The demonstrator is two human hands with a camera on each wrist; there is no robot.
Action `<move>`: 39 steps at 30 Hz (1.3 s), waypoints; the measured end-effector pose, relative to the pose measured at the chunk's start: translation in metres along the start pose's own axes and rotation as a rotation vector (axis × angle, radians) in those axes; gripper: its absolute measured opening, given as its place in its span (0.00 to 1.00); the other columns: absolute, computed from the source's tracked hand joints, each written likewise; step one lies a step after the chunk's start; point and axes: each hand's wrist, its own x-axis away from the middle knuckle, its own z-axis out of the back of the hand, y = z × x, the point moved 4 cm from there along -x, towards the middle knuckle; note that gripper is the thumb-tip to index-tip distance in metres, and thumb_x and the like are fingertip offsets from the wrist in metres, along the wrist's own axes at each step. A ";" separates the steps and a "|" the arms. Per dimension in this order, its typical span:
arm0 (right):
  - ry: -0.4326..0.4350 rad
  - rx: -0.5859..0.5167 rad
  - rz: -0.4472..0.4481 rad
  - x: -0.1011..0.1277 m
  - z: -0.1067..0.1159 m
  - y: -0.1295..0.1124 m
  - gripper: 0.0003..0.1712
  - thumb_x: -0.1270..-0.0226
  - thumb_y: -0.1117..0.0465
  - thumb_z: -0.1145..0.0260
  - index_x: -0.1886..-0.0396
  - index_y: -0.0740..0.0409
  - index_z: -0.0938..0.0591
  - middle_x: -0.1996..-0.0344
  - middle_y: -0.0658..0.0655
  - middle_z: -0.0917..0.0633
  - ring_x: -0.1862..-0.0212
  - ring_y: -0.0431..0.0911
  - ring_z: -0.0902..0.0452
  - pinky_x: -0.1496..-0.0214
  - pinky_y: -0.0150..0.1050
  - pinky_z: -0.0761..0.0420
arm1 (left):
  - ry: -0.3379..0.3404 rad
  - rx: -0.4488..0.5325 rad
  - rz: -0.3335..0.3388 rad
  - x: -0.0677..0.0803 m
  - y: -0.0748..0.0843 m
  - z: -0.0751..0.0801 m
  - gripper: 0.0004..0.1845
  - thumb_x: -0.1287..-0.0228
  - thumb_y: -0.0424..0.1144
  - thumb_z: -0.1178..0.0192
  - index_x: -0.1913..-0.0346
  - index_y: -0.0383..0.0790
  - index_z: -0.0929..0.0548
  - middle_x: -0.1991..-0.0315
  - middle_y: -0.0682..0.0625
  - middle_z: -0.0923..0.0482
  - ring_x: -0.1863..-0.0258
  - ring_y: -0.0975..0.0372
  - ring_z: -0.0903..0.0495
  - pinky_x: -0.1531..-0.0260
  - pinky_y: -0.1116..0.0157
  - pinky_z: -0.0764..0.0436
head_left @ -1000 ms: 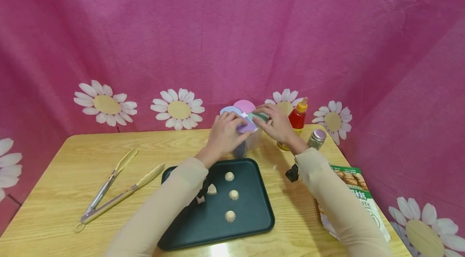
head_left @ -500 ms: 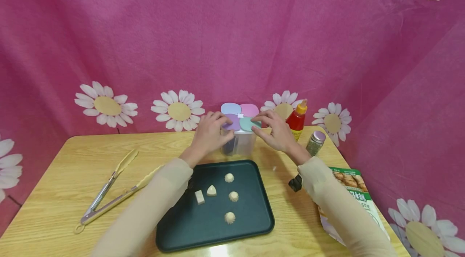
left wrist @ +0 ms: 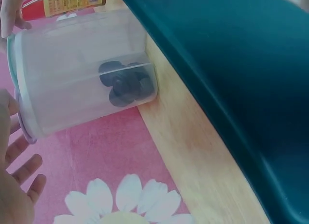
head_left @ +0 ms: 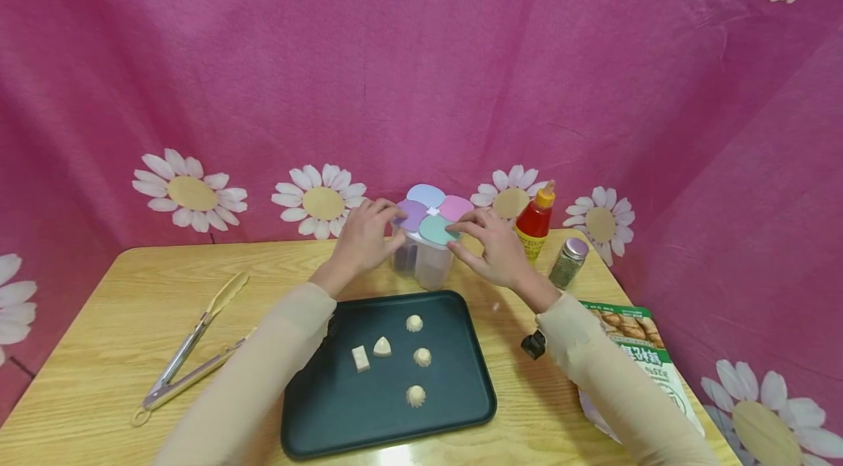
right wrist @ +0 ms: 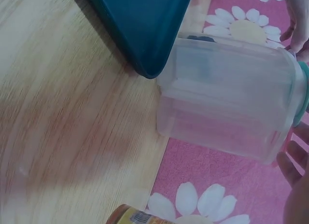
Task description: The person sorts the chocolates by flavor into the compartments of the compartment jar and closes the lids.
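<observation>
In the head view a clear plastic container (head_left: 432, 266) stands upright behind the tray. Its flower-shaped top has purple (head_left: 413, 215), blue, pink and green (head_left: 437, 230) flap lids. Dark round pieces (left wrist: 126, 84) lie low in one compartment. My left hand (head_left: 362, 235) holds the purple lid's edge between thumb and fingers, its other fingers spread in the left wrist view. My right hand (head_left: 490, 246) pinches the edge of the green lid from the other side. The lids look closed.
A dark tray (head_left: 454, 400) in front bears several small whitish pieces (head_left: 421, 357). Tongs (head_left: 191, 342) lie at left. A red sauce bottle (head_left: 534, 221), a spice jar (head_left: 568, 262) and a printed pouch (head_left: 642, 349) are at right. A pink curtain (head_left: 421, 85) hangs behind.
The container has turned clockwise between my hands: the purple lid went from front to left, the green from right to front. My left hand has moved left, no longer over the top.
</observation>
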 end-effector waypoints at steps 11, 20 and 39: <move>0.022 0.021 0.108 -0.005 0.005 -0.001 0.15 0.37 0.53 0.24 0.54 0.55 0.10 0.52 0.59 0.13 0.50 0.54 0.18 0.50 0.50 0.17 | 0.027 0.034 -0.061 0.010 0.012 -0.004 0.14 0.30 0.39 0.34 0.46 0.39 0.12 0.45 0.42 0.16 0.41 0.48 0.20 0.36 0.48 0.22; -0.042 0.115 0.263 -0.013 -0.002 -0.002 0.20 0.37 0.50 0.23 0.50 0.55 0.12 0.50 0.58 0.11 0.51 0.51 0.16 0.50 0.47 0.14 | 0.046 0.010 -0.066 0.007 0.020 -0.013 0.14 0.29 0.40 0.33 0.45 0.40 0.12 0.43 0.44 0.16 0.40 0.50 0.20 0.35 0.50 0.20; -0.038 0.230 0.332 -0.025 0.002 -0.002 0.16 0.36 0.51 0.24 0.52 0.53 0.12 0.57 0.56 0.10 0.65 0.48 0.15 0.68 0.38 0.15 | 0.082 -0.009 -0.079 0.004 0.017 -0.011 0.09 0.30 0.39 0.31 0.52 0.40 0.12 0.48 0.44 0.15 0.46 0.51 0.19 0.41 0.55 0.15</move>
